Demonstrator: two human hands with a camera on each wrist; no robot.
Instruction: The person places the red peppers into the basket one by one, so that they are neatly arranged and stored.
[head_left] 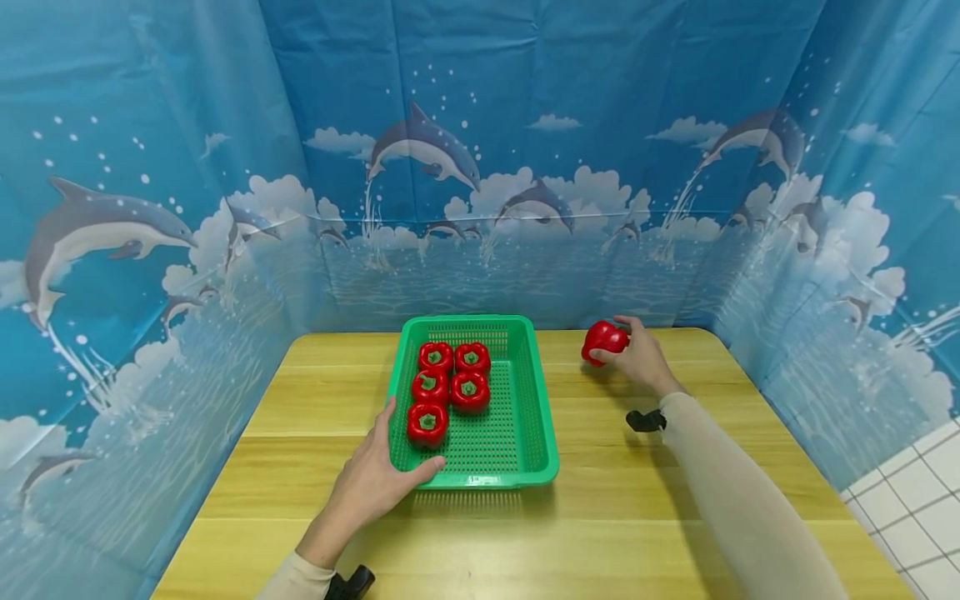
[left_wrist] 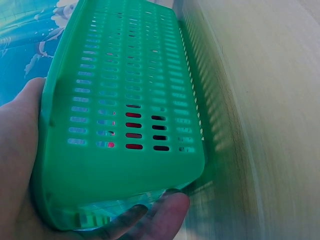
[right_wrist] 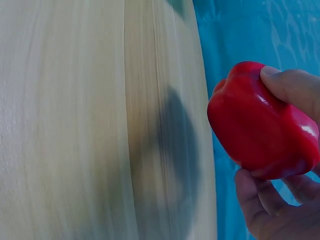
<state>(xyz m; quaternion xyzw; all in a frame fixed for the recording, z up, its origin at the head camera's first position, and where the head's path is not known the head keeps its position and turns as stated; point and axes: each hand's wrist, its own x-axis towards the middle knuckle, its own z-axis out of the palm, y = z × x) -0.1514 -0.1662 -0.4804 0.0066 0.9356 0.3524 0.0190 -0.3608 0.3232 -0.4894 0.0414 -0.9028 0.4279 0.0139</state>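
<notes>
A red bell pepper [head_left: 604,340] is held between the thumb and fingers of my right hand [head_left: 643,360], to the right of the basket. In the right wrist view this pepper [right_wrist: 260,122] is off the table, its shadow falling on the wood. My left hand [head_left: 372,477] grips the near left corner of a green plastic basket [head_left: 553,454]. The left wrist view shows the thumb at the rim and fingers [left_wrist: 172,212] wrapped round the corner. Several red bell peppers [head_left: 470,392] stand stem up in the basket's left half.
The basket stands on a light wooden table [head_left: 600,517], near its middle. A blue curtain [head_left: 480,275] printed with dolphins and clouds hangs behind the table and along both sides. White tiles [head_left: 911,500] show at the lower right.
</notes>
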